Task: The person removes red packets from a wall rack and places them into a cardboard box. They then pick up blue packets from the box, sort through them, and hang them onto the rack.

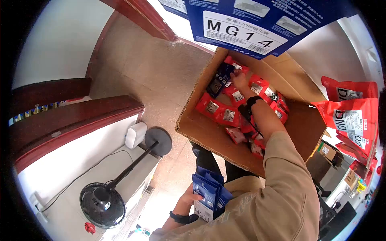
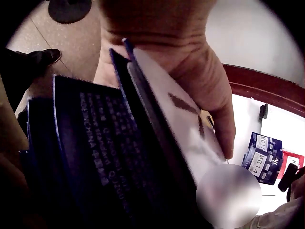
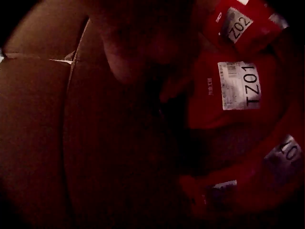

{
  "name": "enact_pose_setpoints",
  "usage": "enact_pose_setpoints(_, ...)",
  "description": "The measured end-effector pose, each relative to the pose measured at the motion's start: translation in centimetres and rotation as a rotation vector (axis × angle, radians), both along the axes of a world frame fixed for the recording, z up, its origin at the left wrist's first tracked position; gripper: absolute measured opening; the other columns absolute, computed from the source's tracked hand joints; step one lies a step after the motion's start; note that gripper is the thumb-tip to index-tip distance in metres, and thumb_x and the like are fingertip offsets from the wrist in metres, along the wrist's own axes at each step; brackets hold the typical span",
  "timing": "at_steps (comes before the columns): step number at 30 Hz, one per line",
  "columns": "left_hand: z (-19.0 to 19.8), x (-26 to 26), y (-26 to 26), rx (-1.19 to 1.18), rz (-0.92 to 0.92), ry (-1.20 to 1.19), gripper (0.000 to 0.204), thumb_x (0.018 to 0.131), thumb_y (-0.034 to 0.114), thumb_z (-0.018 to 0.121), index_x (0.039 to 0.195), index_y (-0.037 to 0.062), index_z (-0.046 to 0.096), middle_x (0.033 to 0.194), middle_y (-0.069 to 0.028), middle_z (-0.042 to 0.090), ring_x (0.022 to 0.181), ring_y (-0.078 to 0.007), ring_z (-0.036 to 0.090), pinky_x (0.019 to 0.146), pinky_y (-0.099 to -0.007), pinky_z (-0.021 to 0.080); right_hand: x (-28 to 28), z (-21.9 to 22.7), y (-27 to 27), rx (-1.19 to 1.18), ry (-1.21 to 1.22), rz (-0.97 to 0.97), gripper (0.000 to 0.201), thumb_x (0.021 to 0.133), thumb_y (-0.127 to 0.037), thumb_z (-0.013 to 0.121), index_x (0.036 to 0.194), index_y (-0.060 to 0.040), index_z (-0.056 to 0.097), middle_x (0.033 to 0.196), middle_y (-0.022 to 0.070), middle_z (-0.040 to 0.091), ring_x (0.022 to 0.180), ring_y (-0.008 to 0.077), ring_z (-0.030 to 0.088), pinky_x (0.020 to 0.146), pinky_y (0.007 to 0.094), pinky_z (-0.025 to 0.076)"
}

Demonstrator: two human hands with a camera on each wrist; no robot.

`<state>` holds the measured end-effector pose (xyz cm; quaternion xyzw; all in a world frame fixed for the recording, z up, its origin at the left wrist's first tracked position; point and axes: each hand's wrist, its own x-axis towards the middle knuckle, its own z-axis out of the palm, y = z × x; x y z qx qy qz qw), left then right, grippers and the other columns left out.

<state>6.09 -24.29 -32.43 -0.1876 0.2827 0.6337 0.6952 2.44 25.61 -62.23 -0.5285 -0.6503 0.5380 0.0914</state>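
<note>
A stack of blue packets (image 1: 207,190), the front one labelled MG11, is gripped by my left hand (image 1: 190,197) low in front of the body. In the left wrist view the packets (image 2: 95,143) fan out below the palm, the thumb along a white label. My right hand (image 1: 241,79) is down inside a cardboard box (image 1: 193,116), pinching the upper edge of a blue packet (image 1: 219,82) by the box's left wall. Red packets (image 1: 229,115) with white labels lie loosely around it. In the dark right wrist view, my right hand's fingers (image 3: 174,88) curl beside a red TZ01 packet (image 3: 205,105).
A large blue MG14 packet (image 1: 241,28) hangs close above the box. Red packets (image 1: 350,116) hang at the right. A black fan (image 1: 102,205) lies to the left by a white container (image 1: 136,135). Further MG14 and MG15 packets (image 2: 262,160) show in the left wrist view.
</note>
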Motion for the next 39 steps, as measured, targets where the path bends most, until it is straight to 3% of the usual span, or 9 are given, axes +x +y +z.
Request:
enact_pose_setpoints(6, 0.5, 1.2, -0.3, 0.0, -0.06, 0.019, 0.086, 0.063, 0.007, 0.085, 0.138, -0.0043, 0.043, 0.119, -0.0157, 0.066, 0.106, -0.0264, 0.066, 0.095, -0.0364, 0.052, -1.5, -1.9, -0.1, 0.273, -0.271, -0.036, 0.045, 0.085, -0.03, 0.073, 0.112, 0.0033, 0.06, 0.095, 0.0141, 0.07, 0.087, 0.0245, 0.068, 0.079, 0.0382, 0.054)
enact_pose_setpoints(8, 0.5, 1.4, -0.2, -0.002, -0.092, 0.057, 0.086, 0.063, 0.008, 0.086, 0.137, -0.0043, 0.044, 0.118, -0.0153, 0.066, 0.105, -0.0255, 0.067, 0.094, -0.0361, 0.052, -2.2, -5.8, 1.8, 0.31, -0.309, 0.187, 0.042, 0.085, -0.032, 0.073, 0.11, -0.0001, 0.063, 0.091, 0.0148, 0.071, 0.084, 0.0268, 0.07, 0.076, 0.0402, 0.055)
enact_pose_setpoints(10, 0.7, 1.4, 0.0, 0.029, -0.158, 0.089, 0.088, 0.062, 0.01, 0.088, 0.138, -0.0038, 0.044, 0.119, -0.0142, 0.066, 0.106, -0.0235, 0.066, 0.095, -0.0358, 0.052, -3.5, -4.8, 0.7, -0.097, -0.088, 0.073, 0.039, 0.085, -0.031, 0.071, 0.11, -0.002, 0.065, 0.093, 0.0202, 0.072, 0.084, 0.0353, 0.071, 0.073, 0.0435, 0.056)
enact_pose_setpoints(14, 1.8, 1.0, 0.8, 0.011, -0.179, 0.078, 0.086, 0.064, 0.01, 0.087, 0.137, -0.0024, 0.045, 0.122, -0.0129, 0.065, 0.108, -0.022, 0.065, 0.095, -0.0349, 0.051, -3.9, 0.7, -1.0, 0.281, -0.26, 0.213, 0.039, 0.083, -0.027, 0.067, 0.115, -0.0034, 0.064, 0.101, 0.0277, 0.068, 0.089, 0.043, 0.068, 0.077, 0.049, 0.055)
enact_pose_setpoints(18, 3.0, 0.4, 0.1, -0.014, -0.165, 0.153, 0.085, 0.065, 0.014, 0.087, 0.136, -0.0028, 0.044, 0.122, -0.0134, 0.064, 0.107, -0.0221, 0.065, 0.095, -0.0351, 0.051, -1.3, 2.9, -0.8, 0.237, -0.406, 0.067, 0.042, 0.079, -0.022, 0.065, 0.117, -0.0032, 0.063, 0.108, 0.0268, 0.067, 0.1, 0.0425, 0.066, 0.086, 0.0506, 0.053)
enact_pose_setpoints(21, 4.8, -1.0, 0.8, 0.014, -0.139, 0.184, 0.087, 0.066, 0.017, 0.087, 0.137, -0.0033, 0.042, 0.121, -0.0136, 0.064, 0.106, -0.0221, 0.065, 0.095, -0.0354, 0.052, 2.9, 11.1, 0.0, 0.143, -0.261, 0.174, 0.042, 0.082, -0.017, 0.059, 0.12, 0.0006, 0.059, 0.109, 0.0298, 0.065, 0.107, 0.0456, 0.062, 0.094, 0.0493, 0.049)
enact_pose_setpoints(23, 5.7, -1.9, 0.5, 0.047, -0.144, 0.176, 0.088, 0.066, 0.018, 0.087, 0.138, -0.0031, 0.042, 0.121, -0.0136, 0.064, 0.106, -0.0223, 0.065, 0.095, -0.0355, 0.052, 6.6, 13.3, -0.7, 0.453, 0.011, 0.142, 0.037, 0.083, -0.007, 0.055, 0.118, 0.0015, 0.059, 0.109, 0.0225, 0.068, 0.105, 0.0341, 0.066, 0.093, 0.0409, 0.05)
enact_pose_setpoints(33, 12.9, -9.6, 0.7, 0.239, -0.143, 0.271, 0.077, 0.072, 0.016, 0.081, 0.137, -0.0013, 0.044, 0.119, -0.0167, 0.065, 0.102, -0.0293, 0.068, 0.088, -0.043, 0.058, 16.9, 42.9, -15.0, -0.141, 0.535, -0.303, 0.023, 0.094, -0.008, 0.046, 0.11, -0.0035, 0.062, 0.096, 0.0001, 0.065, 0.086, 0.0095, 0.058, 0.083, 0.0248, 0.046)
enact_pose_setpoints(39, 15.1, -12.7, -0.2, 0.288, -0.144, 0.243, 0.066, 0.077, 0.014, 0.077, 0.134, -0.0011, 0.047, 0.116, -0.0173, 0.066, 0.101, -0.032, 0.069, 0.087, -0.0446, 0.058, 16.8, 49.5, -24.4, -0.251, 0.703, -0.241, 0.021, 0.101, -0.011, 0.046, 0.116, -0.004, 0.06, 0.099, -0.0015, 0.065, 0.089, 0.0061, 0.059, 0.085, 0.0227, 0.046)
